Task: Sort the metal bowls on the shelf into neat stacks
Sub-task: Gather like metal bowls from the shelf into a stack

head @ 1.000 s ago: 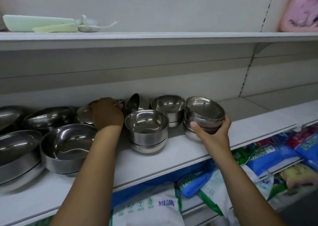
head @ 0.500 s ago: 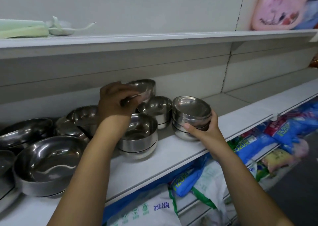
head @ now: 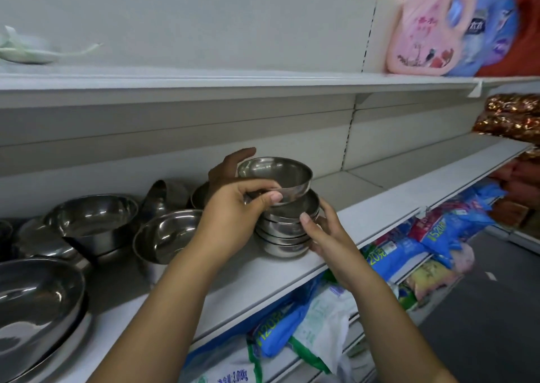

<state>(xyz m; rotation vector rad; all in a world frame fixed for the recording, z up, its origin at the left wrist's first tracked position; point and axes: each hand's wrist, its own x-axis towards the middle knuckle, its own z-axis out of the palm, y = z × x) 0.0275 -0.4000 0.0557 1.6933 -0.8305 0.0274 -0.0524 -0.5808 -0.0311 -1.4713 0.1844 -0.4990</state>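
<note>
— While the right hand (head: 324,236) cups the stack of small round steel bowls (head: 285,230) at the white shelf's edge (head: 263,271), what's above?
— Left hand (head: 233,210) pinches one shiny steel bowl (head: 274,178), tilted just over it. Stacking step; next: level, lower.

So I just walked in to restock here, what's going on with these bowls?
A person is stacking metal bowls on the shelf. The left hand grips a small bowl, tilted just over the stack, which the right hand holds steady. It is not yet nested flat. Larger bowls sit loose to the left.
</note>
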